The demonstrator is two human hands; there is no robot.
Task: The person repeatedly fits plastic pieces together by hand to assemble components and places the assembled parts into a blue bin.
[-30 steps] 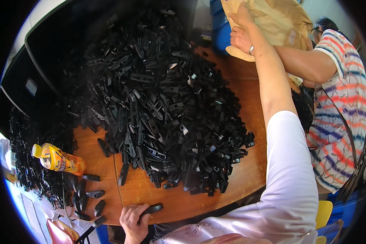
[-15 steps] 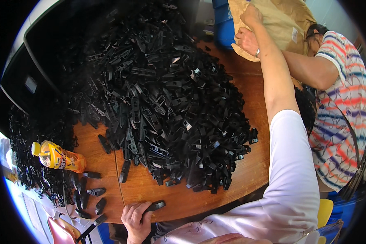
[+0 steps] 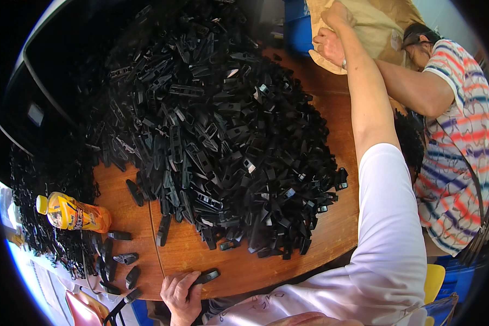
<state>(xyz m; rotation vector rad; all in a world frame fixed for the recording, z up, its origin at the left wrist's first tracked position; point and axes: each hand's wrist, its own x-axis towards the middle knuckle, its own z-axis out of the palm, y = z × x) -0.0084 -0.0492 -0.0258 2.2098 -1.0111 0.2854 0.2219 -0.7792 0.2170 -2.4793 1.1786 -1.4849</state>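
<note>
Together, two people hold a brown paper bag (image 3: 383, 35) at the far right of a wooden table (image 3: 337, 233), the person's right hand (image 3: 339, 15) closed on its edge. Just below, a co-worker's hand (image 3: 330, 48), wearing a wristband (image 3: 344, 64), is curled at the same edge. The angle hides the inside of the bag, so its contents cannot be told. At the near edge of the table, the person's left hand (image 3: 179, 296) rests with fingers bent, a black plastic piece (image 3: 207, 276) at its fingertips; whether the hand grips it or merely touches it, the view does not show.

To the left, a clear bottle (image 3: 76, 213) with a yellow cap (image 3: 42, 205) and a yellow label contains orange liquid, beside a smaller pile of dark parts (image 3: 57, 247). A blue container (image 3: 299, 38) is partly visible next to the bag, its contents out of sight.

A great heap of black pieces (image 3: 223, 141) covers the middle of the table, with loose pieces (image 3: 126, 258) scattered between the bottle and the left hand. The person's right arm, in a white sleeve (image 3: 388, 217), stretches up the right side, crossing in front of the forearm of the co-worker, who leans in wearing a striped shirt (image 3: 456, 152). A yellow chair (image 3: 433, 282) shows at lower right.
</note>
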